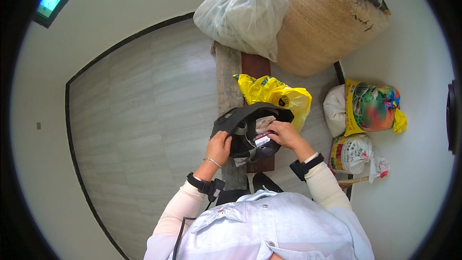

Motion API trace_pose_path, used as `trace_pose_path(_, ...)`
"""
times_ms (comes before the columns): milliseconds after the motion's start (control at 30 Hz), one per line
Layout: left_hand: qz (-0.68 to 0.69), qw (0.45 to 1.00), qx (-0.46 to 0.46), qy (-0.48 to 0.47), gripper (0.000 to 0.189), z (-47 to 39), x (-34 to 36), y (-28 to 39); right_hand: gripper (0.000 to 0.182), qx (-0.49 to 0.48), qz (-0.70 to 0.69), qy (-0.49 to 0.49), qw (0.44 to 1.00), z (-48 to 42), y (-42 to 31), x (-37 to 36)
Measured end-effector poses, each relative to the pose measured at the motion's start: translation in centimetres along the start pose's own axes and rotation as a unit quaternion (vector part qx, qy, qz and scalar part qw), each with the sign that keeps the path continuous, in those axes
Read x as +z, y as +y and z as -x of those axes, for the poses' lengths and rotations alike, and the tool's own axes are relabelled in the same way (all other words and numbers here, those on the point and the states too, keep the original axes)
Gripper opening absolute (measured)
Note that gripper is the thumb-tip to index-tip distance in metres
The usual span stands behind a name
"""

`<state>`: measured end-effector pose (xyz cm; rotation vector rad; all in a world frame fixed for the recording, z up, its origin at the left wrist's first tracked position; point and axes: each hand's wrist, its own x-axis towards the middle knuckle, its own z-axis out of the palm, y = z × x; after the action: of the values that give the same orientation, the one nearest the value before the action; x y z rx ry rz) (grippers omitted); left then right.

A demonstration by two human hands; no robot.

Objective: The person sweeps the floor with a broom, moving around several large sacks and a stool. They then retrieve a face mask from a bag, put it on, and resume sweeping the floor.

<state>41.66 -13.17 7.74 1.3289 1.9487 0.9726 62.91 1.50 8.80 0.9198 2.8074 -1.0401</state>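
A black fabric bag [225,119] stands with its mouth spread on a wooden bench [229,90]. My left hand [219,147] grips the near left edge of the bag, fingers closed on the cloth. At the right side of the opening, my right hand [285,134] pinches a thin dark-red item [262,135], perhaps a phone or case, over the bag's inside. Some light-coloured contents, one bearing writing, show beneath it. Just behind the bag lies a crumpled yellow plastic bag [258,88]. The bottom of the black bag is hidden.
A tied translucent plastic bag [242,14] rests on the far bench end, beside a large woven sack [321,25]. On the right by the wall are a white sack [335,110], a colourful printed sack [375,108] and another tied printed bag [352,153]. Tiled floor [144,115] extends left.
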Motion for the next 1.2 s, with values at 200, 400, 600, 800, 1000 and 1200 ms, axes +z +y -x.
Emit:
trace_pose_path(200,0.010,1.000,-0.008,0.027,0.015,0.0,0.3,-0.6,0.021,0.040,-0.122,0.169,0.977,3.2,0.5,0.1)
trace_pose_path(400,-0.008,0.999,0.031,-0.005,0.057,-0.2,-0.3,0.9,0.020,0.024,-0.089,0.243,0.966,4.5,0.4,-0.6)
trace_pose_path(600,-0.073,0.995,0.050,-0.043,0.062,0.1,-0.7,1.2,0.022,0.211,-0.312,0.321,0.869,5.5,2.1,-0.2)
trace_pose_path(800,-0.079,0.992,0.080,-0.061,0.057,0.4,-0.3,1.0,0.023,0.324,-0.436,0.361,0.758,6.9,5.2,1.9)
trace_pose_path(1000,-0.019,0.995,0.068,-0.073,0.042,0.5,0.0,-0.4,0.023,0.282,-0.597,0.391,0.641,7.6,4.5,0.1)
trace_pose_path(1200,0.187,0.974,-0.020,-0.122,0.025,-0.2,0.4,-1.7,0.022,0.257,-0.654,0.338,0.626,4.5,1.0,2.5)
